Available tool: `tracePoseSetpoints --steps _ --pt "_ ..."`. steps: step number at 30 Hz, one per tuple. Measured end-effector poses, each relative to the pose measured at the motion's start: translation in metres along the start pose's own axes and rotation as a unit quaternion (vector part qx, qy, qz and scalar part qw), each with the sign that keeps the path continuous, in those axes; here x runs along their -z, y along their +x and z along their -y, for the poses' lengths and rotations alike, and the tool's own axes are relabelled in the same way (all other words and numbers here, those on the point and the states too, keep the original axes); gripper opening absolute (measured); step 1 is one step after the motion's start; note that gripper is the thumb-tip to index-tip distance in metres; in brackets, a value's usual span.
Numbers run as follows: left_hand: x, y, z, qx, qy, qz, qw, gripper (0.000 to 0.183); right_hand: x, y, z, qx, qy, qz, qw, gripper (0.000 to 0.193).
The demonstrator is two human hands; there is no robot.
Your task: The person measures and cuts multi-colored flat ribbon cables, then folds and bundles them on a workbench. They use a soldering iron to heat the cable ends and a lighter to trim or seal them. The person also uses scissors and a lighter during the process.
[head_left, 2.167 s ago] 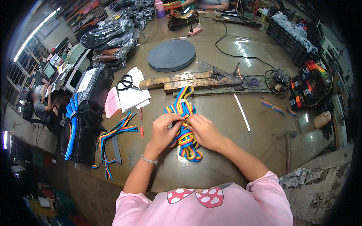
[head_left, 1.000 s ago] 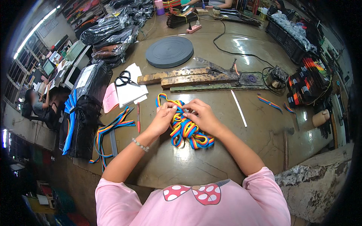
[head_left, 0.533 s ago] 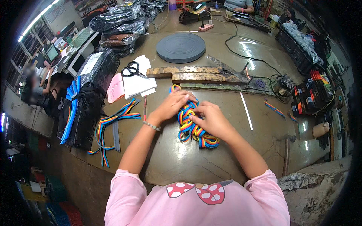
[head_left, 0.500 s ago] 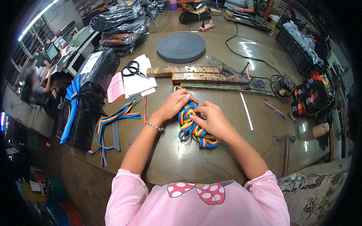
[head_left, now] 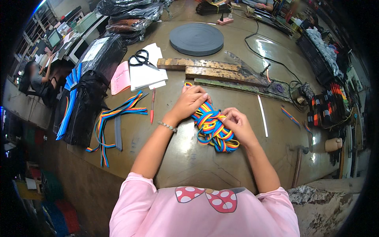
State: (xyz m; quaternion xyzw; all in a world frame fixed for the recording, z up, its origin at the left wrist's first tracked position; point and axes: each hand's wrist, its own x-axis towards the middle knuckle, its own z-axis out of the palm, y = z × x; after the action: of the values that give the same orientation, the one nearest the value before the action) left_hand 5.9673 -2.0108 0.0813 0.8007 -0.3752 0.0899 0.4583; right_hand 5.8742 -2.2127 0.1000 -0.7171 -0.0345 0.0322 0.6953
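Observation:
A knotted bundle of flat striped straps (head_left: 215,130), blue, yellow and red, lies on the table in front of me. My left hand (head_left: 191,102) is closed around its far end, where a small loop pokes out beyond the knuckles. At the bundle's right side my right hand (head_left: 239,125) has its fingers curled, with thumb and fingertips pinching a strand of the strap. The middle of the bundle is wrapped crosswise, and loose loops spread at its near end. The fingers hide parts of the straps.
Left of my hands are a red pen (head_left: 152,108), cut striped straps (head_left: 118,112), black scissors (head_left: 140,58) on paper and a black-wrapped pack (head_left: 85,114). Beyond lie a wooden-and-metal cutter (head_left: 225,73) and a grey webbing roll (head_left: 196,38). A white strip (head_left: 262,116) lies to the right.
My right hand has shifted from the bundle's middle to its right edge, uncovering more of the wrap. My left hand keeps hold of the far end. The whole view has shifted slightly.

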Motion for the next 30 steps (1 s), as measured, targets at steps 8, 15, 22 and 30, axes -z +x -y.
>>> tracePoseSetpoints --steps 8,15,22,30 --pt "-0.006 -0.007 -0.004 0.03 0.065 -0.063 0.995 0.033 -0.003 -0.019 0.048 0.074 -0.235 0.055 0.968 0.068" --pt "-0.001 -0.004 0.005 0.097 -0.312 -0.156 0.932 0.051 -0.031 -0.027 0.06 0.047 -0.401 0.044 0.914 0.08" --pt "0.021 -0.005 0.037 0.161 -0.509 -0.262 0.804 0.042 -0.005 0.013 0.134 0.251 -0.309 -0.102 0.912 0.076" --pt "0.0 -0.01 0.04 0.222 -0.445 -0.134 0.857 0.033 -0.038 0.194 0.147 0.419 -0.504 -0.127 0.745 0.073"
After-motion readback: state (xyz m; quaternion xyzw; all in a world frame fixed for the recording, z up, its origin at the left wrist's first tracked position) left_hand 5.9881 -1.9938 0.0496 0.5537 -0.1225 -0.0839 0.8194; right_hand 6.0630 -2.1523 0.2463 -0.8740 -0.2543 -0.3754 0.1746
